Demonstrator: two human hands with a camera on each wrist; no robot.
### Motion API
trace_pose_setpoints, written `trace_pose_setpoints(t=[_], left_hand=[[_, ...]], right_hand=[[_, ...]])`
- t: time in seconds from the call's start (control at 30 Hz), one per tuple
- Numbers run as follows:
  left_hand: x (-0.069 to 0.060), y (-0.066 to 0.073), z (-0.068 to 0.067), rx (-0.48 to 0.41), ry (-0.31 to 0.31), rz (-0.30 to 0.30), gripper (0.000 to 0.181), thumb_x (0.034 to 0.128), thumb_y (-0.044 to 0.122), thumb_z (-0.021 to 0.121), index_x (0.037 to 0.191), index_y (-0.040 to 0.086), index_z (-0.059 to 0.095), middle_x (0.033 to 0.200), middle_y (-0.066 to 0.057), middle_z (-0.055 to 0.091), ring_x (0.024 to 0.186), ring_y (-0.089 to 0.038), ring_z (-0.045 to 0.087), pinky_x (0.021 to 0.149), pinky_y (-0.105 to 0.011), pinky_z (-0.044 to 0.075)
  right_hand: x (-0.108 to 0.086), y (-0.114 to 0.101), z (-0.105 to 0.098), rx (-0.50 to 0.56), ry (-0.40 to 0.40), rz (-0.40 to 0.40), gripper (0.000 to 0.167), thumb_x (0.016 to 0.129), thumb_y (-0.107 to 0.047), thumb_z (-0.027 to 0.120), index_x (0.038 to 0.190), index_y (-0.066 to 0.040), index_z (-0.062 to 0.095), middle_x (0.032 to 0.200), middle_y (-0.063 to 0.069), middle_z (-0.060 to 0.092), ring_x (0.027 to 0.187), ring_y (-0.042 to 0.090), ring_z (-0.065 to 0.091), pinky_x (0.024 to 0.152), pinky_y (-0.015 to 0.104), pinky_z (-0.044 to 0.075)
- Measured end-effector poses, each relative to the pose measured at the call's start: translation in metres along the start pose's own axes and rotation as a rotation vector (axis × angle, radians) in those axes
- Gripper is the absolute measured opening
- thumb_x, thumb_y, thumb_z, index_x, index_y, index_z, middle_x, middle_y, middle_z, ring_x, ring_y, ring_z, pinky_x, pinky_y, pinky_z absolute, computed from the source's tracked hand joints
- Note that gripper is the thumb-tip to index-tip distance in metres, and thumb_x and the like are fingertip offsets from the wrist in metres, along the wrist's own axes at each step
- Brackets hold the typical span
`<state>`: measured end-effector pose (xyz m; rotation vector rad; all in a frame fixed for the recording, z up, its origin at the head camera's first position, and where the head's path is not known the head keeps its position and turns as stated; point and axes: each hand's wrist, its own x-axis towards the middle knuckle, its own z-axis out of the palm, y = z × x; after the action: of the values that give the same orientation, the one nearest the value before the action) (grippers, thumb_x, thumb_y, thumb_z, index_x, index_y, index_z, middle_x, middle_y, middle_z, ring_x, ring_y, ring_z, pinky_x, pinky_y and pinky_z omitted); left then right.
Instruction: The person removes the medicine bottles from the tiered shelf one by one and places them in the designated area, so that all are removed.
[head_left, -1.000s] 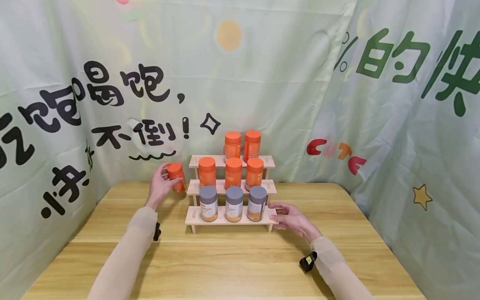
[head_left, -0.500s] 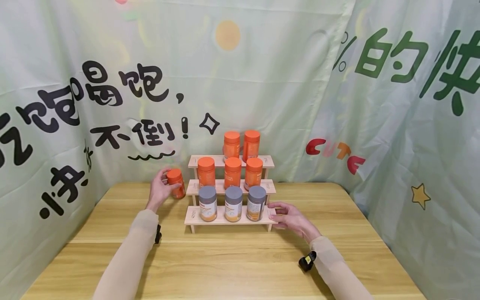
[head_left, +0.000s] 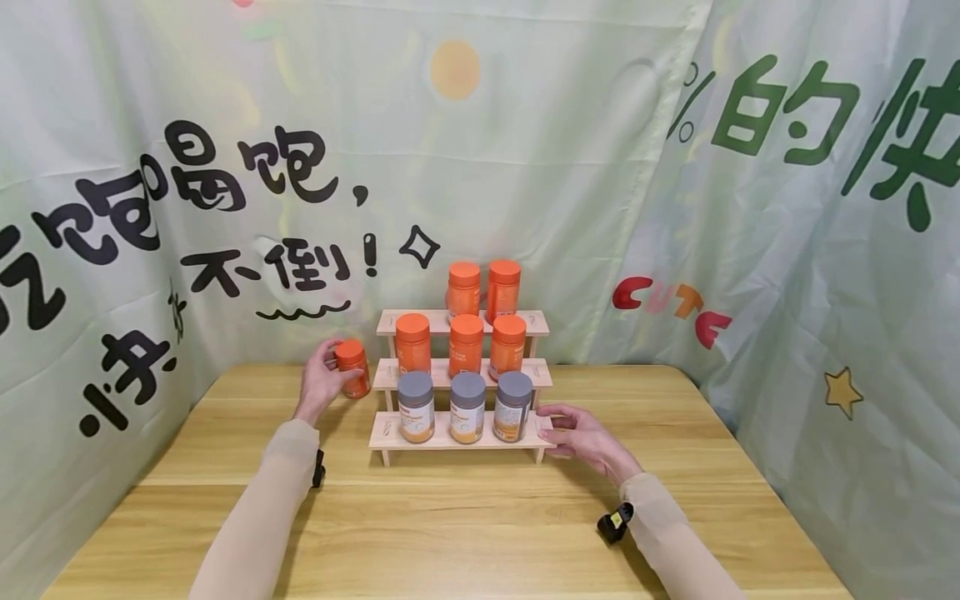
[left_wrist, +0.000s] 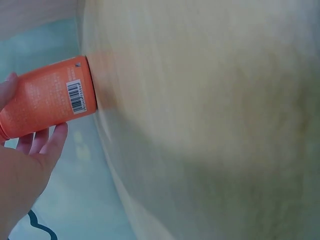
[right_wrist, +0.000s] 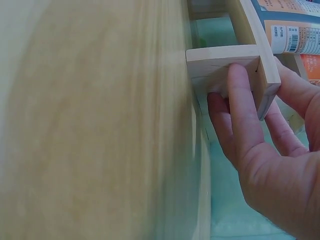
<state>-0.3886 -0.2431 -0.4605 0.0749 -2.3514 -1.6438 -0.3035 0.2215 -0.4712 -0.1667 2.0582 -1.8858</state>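
My left hand [head_left: 322,385] holds an orange jar [head_left: 352,368] upright at the back left of the table, apart from the shelf rack. In the left wrist view the jar [left_wrist: 50,97] shows a barcode, its base at the tabletop, with thumb and fingers on opposite sides. A three-step wooden display rack [head_left: 386,429] stands to the right of that jar. My right hand [head_left: 581,437] grips the right end of its lowest step. Seen from the right wrist, the thumb lies over the step [right_wrist: 250,20] and fingers reach under it beside the leg.
Several orange jars, such as one on the middle step [head_left: 413,343], stand on the upper two steps. Three grey-lidded jars, one in the centre [head_left: 467,408], line the lowest step. A printed cloth [head_left: 525,167] hangs behind the wooden table [head_left: 450,533].
My left hand has lowered the orange jar slightly to the tabletop, and it now stands straighter. The right hand stays at the rack's end.
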Motion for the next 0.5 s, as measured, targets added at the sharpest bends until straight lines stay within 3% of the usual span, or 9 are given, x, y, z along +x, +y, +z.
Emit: trace_pose_setpoints(t=[0.5], left_hand=[[0.0003, -0.0009, 0.001, 0.018, 0.002, 0.004, 0.078, 0.0789, 0.002, 0.079, 0.146, 0.012, 0.041, 0.14, -0.027, 0.048, 0.126, -0.045, 0.048, 0.109, -0.057, 0.039]], right_hand=[[-0.0002, 0.0015, -0.0007, -0.008, 0.015, -0.001, 0.049, 0.092, -0.004, 0.066, 0.136, 0.004, 0.047, 0.118, 0.019, 0.055, 0.093, 0.019, 0.065, 0.086, 0.039, 0.058]])
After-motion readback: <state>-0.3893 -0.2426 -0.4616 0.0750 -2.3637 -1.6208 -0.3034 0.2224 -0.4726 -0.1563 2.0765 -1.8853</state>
